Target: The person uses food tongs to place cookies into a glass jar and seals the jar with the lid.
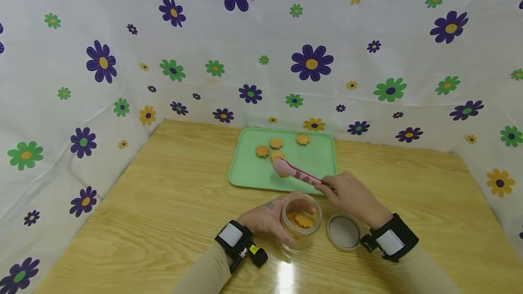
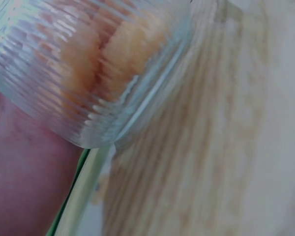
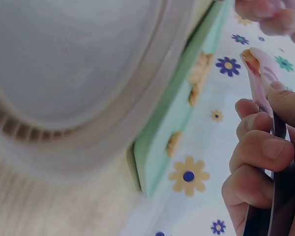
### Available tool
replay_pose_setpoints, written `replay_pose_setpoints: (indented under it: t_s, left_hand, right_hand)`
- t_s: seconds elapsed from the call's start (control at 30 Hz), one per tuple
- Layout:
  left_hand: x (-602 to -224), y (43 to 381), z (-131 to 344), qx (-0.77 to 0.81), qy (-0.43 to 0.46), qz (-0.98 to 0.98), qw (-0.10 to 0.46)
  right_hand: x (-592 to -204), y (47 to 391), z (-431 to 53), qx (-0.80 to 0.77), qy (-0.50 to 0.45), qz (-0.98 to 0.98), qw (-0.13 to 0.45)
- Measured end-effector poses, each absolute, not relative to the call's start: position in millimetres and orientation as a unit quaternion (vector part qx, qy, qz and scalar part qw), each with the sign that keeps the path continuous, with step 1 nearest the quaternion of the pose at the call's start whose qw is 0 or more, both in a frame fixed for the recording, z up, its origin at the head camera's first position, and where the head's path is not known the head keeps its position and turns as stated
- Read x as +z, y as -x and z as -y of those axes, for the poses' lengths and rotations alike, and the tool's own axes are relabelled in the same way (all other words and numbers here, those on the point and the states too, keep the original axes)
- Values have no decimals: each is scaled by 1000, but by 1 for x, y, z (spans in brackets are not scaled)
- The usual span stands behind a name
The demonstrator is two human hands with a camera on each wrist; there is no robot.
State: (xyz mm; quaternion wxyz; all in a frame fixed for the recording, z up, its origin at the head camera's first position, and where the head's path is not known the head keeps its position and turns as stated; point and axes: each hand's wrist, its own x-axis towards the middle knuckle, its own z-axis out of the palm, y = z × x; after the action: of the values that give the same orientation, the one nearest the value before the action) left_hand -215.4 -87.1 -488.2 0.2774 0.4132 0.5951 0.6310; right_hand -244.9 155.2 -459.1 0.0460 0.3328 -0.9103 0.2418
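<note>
Booth (image 1: 408, 58): flowered sheeting (image 1: 261, 31), wooden table (image 1: 143, 221)

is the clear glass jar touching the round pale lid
Apart: the head view shows a strip of wooden table between jar and lid.

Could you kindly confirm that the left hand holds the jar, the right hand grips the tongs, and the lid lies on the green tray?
Not quite: the head view shows the lid on the table beside the jar, not on the green tray. The left hand does hold the jar and the right hand grips the tongs.
</note>
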Motion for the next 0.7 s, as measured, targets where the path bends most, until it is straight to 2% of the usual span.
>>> replay_pose_setpoints:
  t_s: [0.47, 0.7]
  left_hand:
    - [-488, 215, 87, 641, -421, -578, 279]
    - [-489, 215, 87, 650, -420, -565, 286]
  right_hand:
    - [-442, 217, -189, 298, -336, 890, 79]
    - [-439, 198, -203, 320, -319, 890, 65]
